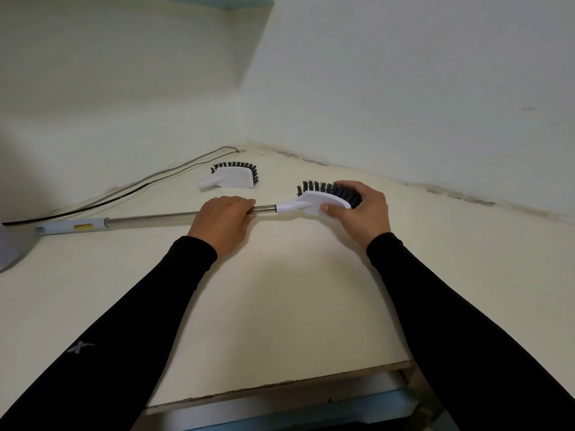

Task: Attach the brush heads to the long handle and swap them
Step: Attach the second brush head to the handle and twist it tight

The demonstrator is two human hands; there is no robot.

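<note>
Brush head (pixel 323 200) gripped by your right hand (pixel 361 213); left hand (pixel 222 222) clamps handle (pixel 149 217). Twist off-axis, joint may jam or slip.

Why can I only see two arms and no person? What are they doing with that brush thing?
The camera sits on the person's head and looks down, so you see only their two arms in black sleeves, as if you looked through their eyes.

The left hand grips a long handle, a shiny metal pole with a pale grip at its far end. The right hand holds a white brush head with dark bristles, right at the tip of the pole. The head's neck meets the pole there, but I cannot tell whether it is going on or coming off.

A second brush head lies by itself further back on the pale countertop, near the corner of the walls. A thin dark cable runs along the wall on the left.
</note>
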